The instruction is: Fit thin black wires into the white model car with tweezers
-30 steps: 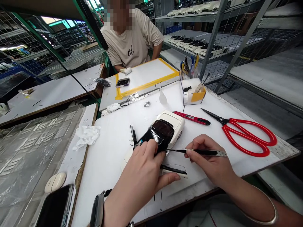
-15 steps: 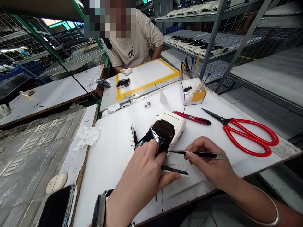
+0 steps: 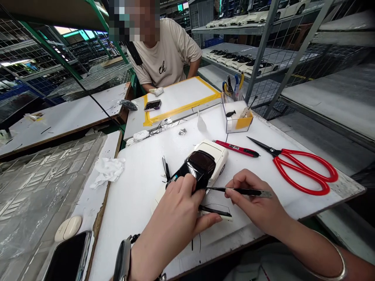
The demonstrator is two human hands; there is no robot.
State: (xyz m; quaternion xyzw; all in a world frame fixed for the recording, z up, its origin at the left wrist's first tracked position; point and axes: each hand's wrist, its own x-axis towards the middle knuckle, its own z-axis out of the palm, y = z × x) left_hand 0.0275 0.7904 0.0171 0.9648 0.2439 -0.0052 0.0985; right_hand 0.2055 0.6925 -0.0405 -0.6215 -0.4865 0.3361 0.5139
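White and black, the car (image 3: 202, 162) sits inward from the near edge of the desk (image 3: 125, 212), held by curled fingers of the left hand (image 3: 179, 205), best kept firm while the right hand (image 3: 259, 203), fingers pinching a tool (image 3: 250, 192), should work lightly.

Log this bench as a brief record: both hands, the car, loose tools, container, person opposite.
Left hand: on the white model car with glossy black roof
Right hand: holding a slim black-and-silver tweezer-like tool, tip at the car's side
Loose tools: black-bladed scissors with red loop handles; red-and-black pen-shaped tool
Container: clear plastic box, tools upright at its back
Opposite: person in cream T-shirt
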